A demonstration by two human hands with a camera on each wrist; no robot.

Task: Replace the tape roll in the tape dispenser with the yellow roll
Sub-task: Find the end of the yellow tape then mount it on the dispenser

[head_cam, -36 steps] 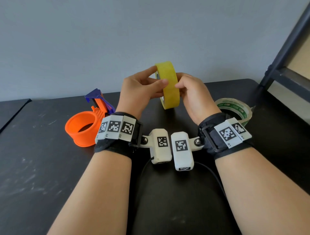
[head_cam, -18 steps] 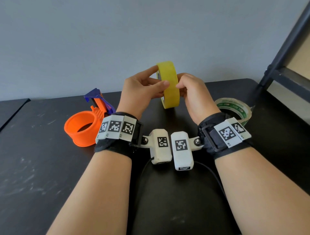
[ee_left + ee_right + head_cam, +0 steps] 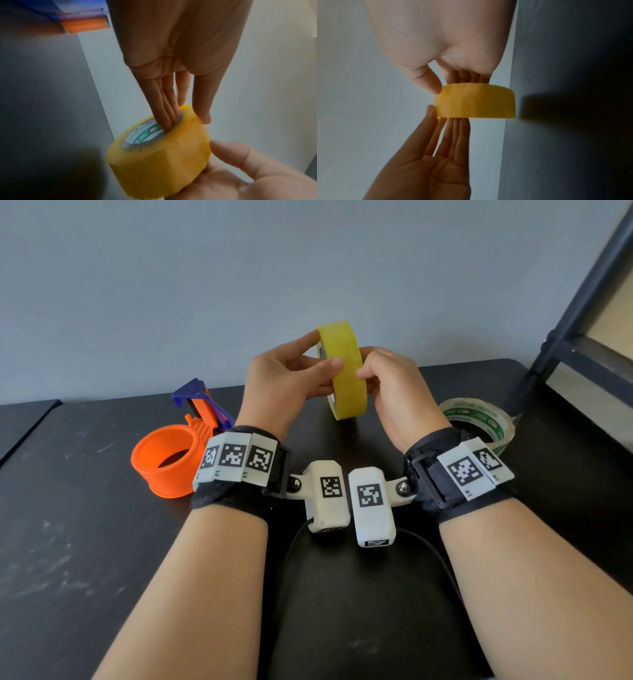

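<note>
Tape roll (image 3: 344, 371) held above tabletop (image 3: 68, 542) between both hands; tape dispenser (image 3: 174, 453) lies left, second tape roll (image 3: 479, 419) right, both on tabletop.

Yellow roll (image 3: 476, 101) seen edge-on, held off the dark desk (image 3: 573, 81) against a pale wall: right hand (image 3: 440, 40) from above, thumb on the outer band, fingers behind the far face; left hand (image 3: 429, 165) from below, fingertips at the near face, thumb at the band's edge.
</note>
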